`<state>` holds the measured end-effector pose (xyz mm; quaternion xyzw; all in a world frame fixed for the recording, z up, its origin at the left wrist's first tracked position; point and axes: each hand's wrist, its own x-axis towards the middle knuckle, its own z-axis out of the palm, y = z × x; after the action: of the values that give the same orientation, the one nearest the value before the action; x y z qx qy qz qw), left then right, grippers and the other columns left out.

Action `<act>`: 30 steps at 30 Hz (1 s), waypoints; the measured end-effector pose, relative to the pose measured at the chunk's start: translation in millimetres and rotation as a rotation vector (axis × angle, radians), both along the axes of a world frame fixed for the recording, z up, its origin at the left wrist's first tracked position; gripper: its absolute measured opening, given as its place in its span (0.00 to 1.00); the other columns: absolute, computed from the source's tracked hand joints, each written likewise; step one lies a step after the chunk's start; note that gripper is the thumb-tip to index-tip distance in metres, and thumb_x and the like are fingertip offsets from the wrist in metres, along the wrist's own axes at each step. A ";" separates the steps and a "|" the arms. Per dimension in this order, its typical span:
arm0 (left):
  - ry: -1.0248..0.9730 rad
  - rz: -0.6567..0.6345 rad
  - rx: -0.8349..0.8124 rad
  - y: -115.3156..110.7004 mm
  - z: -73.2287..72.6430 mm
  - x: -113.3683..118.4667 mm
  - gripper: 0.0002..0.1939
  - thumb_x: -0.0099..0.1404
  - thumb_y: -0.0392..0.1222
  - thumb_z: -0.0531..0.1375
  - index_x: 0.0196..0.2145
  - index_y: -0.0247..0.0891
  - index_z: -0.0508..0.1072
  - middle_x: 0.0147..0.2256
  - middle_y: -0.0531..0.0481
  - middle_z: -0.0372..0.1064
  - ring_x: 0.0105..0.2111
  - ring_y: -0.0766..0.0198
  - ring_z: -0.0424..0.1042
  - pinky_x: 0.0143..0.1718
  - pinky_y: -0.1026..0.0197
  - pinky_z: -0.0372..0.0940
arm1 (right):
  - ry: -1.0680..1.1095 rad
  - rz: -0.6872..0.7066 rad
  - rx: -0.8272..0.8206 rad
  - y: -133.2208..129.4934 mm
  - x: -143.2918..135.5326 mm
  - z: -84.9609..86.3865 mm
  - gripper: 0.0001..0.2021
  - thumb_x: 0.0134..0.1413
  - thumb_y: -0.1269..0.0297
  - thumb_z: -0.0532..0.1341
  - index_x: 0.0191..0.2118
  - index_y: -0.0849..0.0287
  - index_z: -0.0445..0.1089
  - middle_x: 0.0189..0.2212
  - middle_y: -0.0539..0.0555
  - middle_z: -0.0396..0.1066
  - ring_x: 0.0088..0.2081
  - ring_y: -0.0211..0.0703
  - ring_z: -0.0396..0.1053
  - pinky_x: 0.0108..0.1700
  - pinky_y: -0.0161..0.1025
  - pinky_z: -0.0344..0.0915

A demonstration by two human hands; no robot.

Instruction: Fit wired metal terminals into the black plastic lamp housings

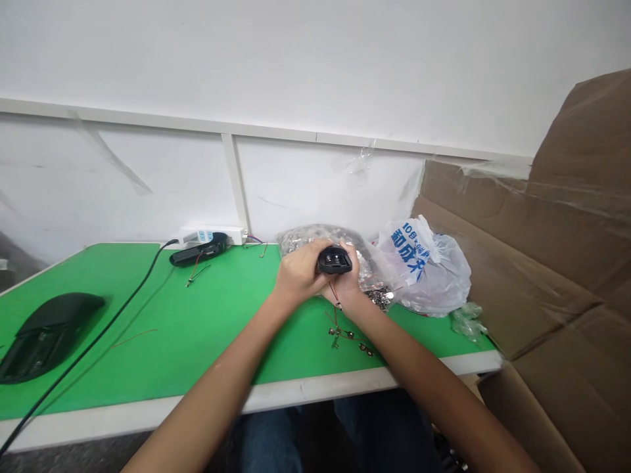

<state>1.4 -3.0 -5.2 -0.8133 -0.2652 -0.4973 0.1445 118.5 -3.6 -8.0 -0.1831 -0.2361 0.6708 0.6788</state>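
Both of my hands are raised over the green table mat (197, 341), close together. My left hand (300, 268) grips the left side of a black plastic housing (335, 261), and my right hand (349, 272) holds its right side. Two small shiny metal parts show in the housing's recess. Thin red wires hang below it. Under my right wrist, several small metal pieces on wires (349, 335) lie on the mat. Behind my hands sits a clear plastic bag (315, 233) of metal parts.
A black curved shell (52, 332) lies at the left, beside a black cable (111, 322). Another black housing (200, 253) rests near a white power strip (239, 235). A white plastic bag (438, 279) and large cardboard (557, 263) stand at the right.
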 end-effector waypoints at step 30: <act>-0.160 -0.004 -0.379 14.8 5.0 -4.0 0.19 0.76 0.51 0.56 0.56 0.39 0.74 0.41 0.45 0.79 0.37 0.59 0.77 0.41 0.58 0.70 | 0.230 0.223 -0.123 0.2 -4.0 6.2 0.24 0.75 0.51 0.48 0.40 0.61 0.76 0.31 0.55 0.80 0.31 0.39 0.76 0.34 0.33 0.77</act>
<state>-2.6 11.8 -0.1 -0.7844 -0.3632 -0.5017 -0.0336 114.5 -3.5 -1.8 -0.1192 -0.1343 0.7717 0.6102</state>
